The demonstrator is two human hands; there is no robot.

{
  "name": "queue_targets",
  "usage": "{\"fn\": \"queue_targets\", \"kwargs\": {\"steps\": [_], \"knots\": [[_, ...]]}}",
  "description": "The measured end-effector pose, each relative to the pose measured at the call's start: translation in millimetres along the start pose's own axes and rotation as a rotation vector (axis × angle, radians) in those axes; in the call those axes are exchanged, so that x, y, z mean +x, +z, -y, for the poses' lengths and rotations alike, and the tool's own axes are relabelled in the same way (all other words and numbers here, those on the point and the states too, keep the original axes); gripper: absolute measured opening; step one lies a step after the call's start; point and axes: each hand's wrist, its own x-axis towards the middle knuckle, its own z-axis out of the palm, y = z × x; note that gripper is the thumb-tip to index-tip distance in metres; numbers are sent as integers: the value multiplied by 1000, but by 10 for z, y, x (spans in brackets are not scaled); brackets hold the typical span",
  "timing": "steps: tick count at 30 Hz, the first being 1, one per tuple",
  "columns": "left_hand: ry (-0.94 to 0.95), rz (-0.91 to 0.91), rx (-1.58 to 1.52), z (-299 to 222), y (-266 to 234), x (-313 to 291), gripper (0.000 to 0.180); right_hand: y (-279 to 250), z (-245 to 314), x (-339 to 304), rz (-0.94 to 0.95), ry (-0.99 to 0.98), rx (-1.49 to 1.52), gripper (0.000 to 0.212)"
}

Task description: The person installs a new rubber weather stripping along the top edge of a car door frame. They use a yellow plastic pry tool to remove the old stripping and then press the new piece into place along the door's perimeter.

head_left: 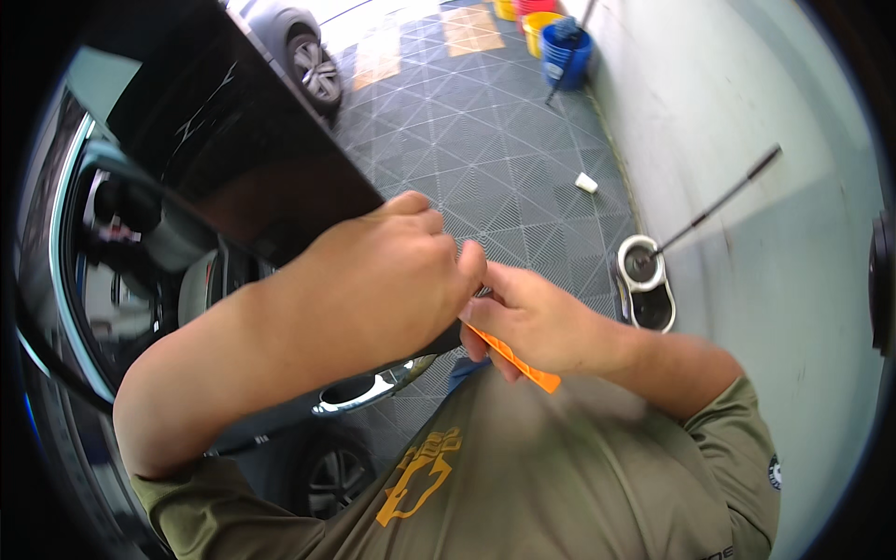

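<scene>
My left hand (pixel 401 257) is closed, knuckles up, at the corner of a dark, glossy car window pane (pixel 252 149) with light streaks on it. Its fingertips are hidden, and I cannot make out what they pinch. Right beside it, nearly touching, my right hand (pixel 537 322) is closed around a narrow, flat orange plastic tool (pixel 518 359). The tool's wider end points down toward my shirt, while its upper end disappears under my fingers. Below my left forearm is the car door's shiny handle (pixel 373 390).
A side mirror (pixel 121 201) stands at the left. Another car's wheel (pixel 315 70) is at the far left. A mop bucket (pixel 644 280) with a slanting mop handle (pixel 719 201) is by the right wall. A white cup (pixel 586 183) lies on grey floor tiles; a blue bucket (pixel 567 61) stands farther back.
</scene>
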Motion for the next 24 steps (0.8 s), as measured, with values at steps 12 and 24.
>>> {"fn": "queue_targets", "kwargs": {"steps": [12,24], "knots": [[54,123,-16,148,-234,232,70,142,264,20,-356,36,-359,26],[-59,-866,-126,195,-43,-558,44,-458,191,370,-189,-565,-912,23]]}}
